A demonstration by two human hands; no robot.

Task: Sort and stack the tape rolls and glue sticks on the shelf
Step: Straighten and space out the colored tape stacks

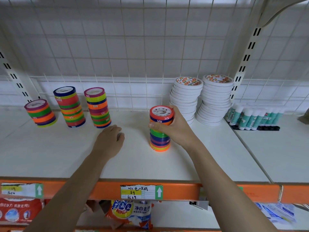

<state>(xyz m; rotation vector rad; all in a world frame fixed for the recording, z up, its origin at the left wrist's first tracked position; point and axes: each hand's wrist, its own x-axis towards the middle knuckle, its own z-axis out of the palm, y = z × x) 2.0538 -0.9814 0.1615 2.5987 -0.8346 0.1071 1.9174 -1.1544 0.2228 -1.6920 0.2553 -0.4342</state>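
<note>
Three stacks of coloured tape [71, 107] are seen at the shelf's [66, 156] left. The left hand [110, 139] is loosely curled, holding nothing. A coloured stack [160, 131] is gripped by the right hand [173, 128]. "89" is read on a price label [141, 191]. White rolls [201, 99] and glue sticks [254, 117] are seen rightward.

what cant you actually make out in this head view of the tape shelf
- Middle rolls of the colored tape stack: covered by the right hand.
- Left hand fingers: curled under, so whether they hold anything is hidden.
- Glue sticks: labels blurred, count unclear.
- White tape stacks: lower left part hidden behind the right hand.
</note>
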